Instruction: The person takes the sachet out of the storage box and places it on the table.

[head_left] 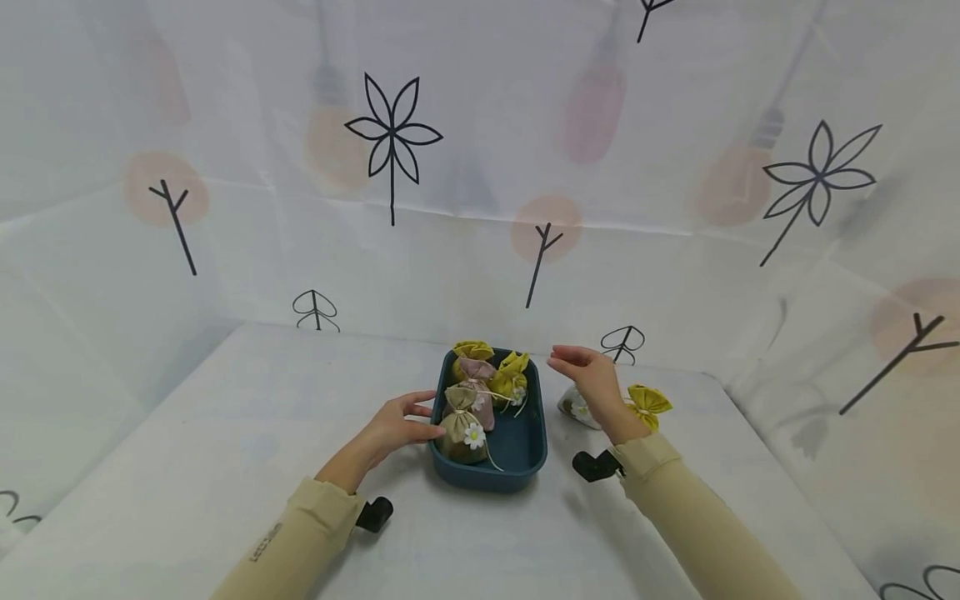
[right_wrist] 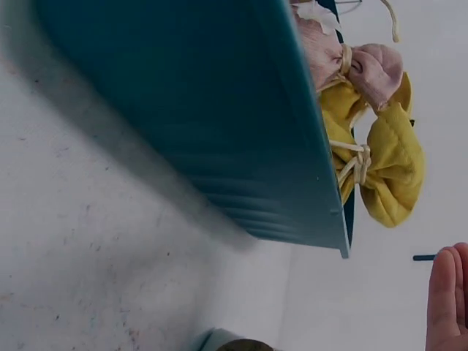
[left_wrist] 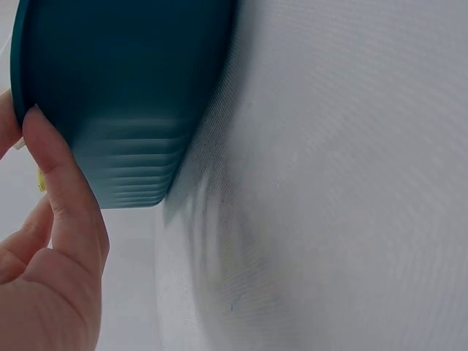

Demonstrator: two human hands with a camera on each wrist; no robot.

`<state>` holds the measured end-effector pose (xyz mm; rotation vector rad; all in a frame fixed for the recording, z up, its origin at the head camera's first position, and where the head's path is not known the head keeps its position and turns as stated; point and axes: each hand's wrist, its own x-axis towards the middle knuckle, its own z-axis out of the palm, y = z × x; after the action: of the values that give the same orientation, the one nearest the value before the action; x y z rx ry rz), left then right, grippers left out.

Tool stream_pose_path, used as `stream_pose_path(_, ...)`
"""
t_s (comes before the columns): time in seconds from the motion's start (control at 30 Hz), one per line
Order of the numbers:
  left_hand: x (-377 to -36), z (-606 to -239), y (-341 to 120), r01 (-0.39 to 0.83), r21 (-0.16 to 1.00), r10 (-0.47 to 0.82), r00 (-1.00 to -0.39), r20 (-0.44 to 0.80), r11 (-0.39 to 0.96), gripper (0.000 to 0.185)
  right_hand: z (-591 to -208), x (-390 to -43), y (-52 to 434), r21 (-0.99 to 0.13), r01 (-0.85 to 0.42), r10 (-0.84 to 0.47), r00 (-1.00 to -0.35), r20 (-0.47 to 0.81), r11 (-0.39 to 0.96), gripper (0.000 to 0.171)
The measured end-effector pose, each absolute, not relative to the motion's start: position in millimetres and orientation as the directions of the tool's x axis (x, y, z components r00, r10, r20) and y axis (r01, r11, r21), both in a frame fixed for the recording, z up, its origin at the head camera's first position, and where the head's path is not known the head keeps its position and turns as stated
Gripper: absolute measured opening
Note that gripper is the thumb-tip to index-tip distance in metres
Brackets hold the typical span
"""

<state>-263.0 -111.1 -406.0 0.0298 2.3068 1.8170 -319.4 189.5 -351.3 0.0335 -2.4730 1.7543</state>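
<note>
A dark teal plastic box (head_left: 491,477) stands on the table with several small drawstring sachets inside. Nearest my left hand is a khaki sachet (head_left: 459,446) with a white daisy; behind it lie a pink sachet (head_left: 482,408) and two yellow ones, one a yellow sachet (head_left: 512,379) at the right wall. My left hand (head_left: 395,425) pinches the box's left rim, thumb at the edge and fingers along the outside wall (left_wrist: 117,95). My right hand (head_left: 592,379) hovers right of the box, fingers extended, holding nothing. Below it lies a whitish sachet (head_left: 576,408), partly hidden.
Another yellow sachet (head_left: 647,404) sits beyond my right wrist, partly covered by it. A white cloth with printed flowers and twigs hangs behind the white table (head_left: 285,400). Black wrist mounts (head_left: 596,467) stick out from both sleeves.
</note>
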Motion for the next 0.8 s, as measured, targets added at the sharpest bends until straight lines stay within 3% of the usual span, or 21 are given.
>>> stream_pose_path(0.8, -263.9, -405.4, -111.4, -0.106, 0.969, 0.148, -0.979, -0.141, 0.223, 0.073, -353.3, -353.0, 162.6, -0.936, 0.01, -0.1, -0.994, -0.049, 0.352, 0.043)
